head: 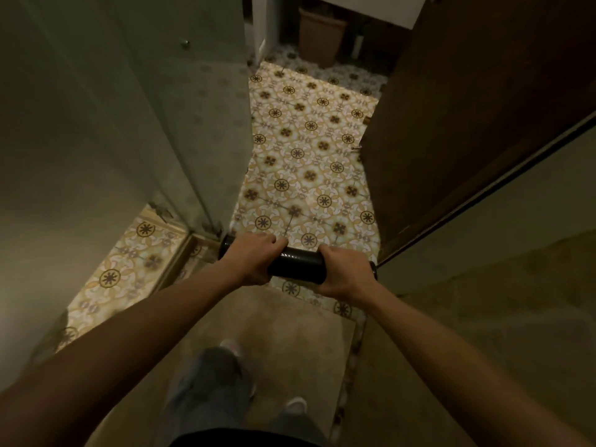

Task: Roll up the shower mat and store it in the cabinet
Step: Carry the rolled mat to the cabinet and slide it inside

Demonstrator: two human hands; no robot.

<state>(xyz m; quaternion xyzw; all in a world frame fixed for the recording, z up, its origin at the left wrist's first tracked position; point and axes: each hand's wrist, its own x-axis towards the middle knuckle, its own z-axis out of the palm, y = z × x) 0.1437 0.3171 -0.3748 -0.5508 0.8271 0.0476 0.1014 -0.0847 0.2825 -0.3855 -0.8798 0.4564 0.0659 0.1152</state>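
The shower mat is a tight black roll held level in front of me, above the patterned tile floor. My left hand grips it near its left end, fingers wrapped over the top. My right hand clasps it near the right end. Both ends of the roll stick out past my fists. No cabinet is plainly recognisable in this view.
A brown wooden door stands open on the right. A glass panel rises on the left and mirrors the tiles. A beige rug lies under my feet. A wicker basket stands far ahead on the floor.
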